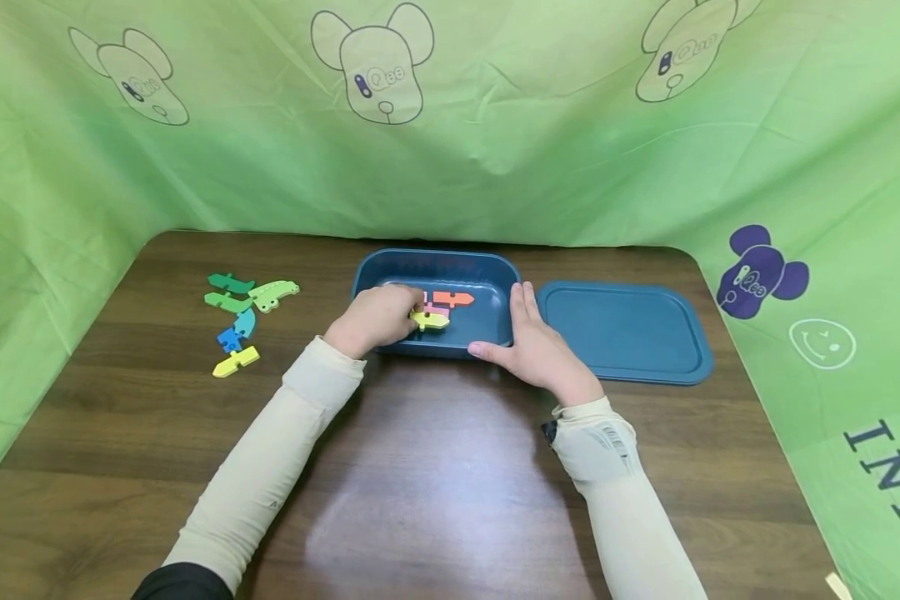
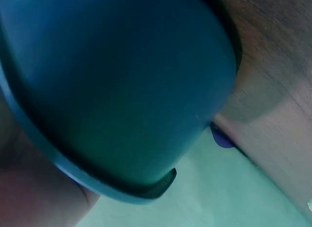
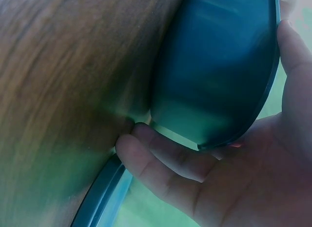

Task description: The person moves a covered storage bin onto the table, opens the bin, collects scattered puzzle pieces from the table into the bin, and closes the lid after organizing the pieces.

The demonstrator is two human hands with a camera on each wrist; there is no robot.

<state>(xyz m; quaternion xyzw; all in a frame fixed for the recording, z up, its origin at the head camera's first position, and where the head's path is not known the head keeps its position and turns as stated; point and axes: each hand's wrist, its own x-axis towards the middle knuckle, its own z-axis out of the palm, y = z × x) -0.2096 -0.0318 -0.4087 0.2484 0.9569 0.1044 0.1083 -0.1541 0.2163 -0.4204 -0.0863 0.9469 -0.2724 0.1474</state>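
Note:
A blue plastic box (image 1: 438, 260) with no lid on it stands near the table's far edge. My left hand (image 1: 378, 318) reaches over its left side, fingertips down inside at the puzzle pieces. Beside those fingertips is a yellow puzzle piece (image 1: 432, 321); whether they pinch it is hidden. A pink piece (image 1: 438, 311) and an orange piece (image 1: 453, 298) lie just behind. At the box's right end rests my right hand (image 1: 536, 348), fingers extended along the outer wall and thumb at the front rim. The left wrist view shows mostly the box's outer wall (image 2: 126, 90).
The blue lid (image 1: 626, 329) lies flat right of the box. On the left are several loose puzzle pieces, among them a light green one (image 1: 273, 294), a blue one (image 1: 229, 340) and a yellow one (image 1: 236, 362). A green cloth (image 1: 495, 150) hangs behind the table.

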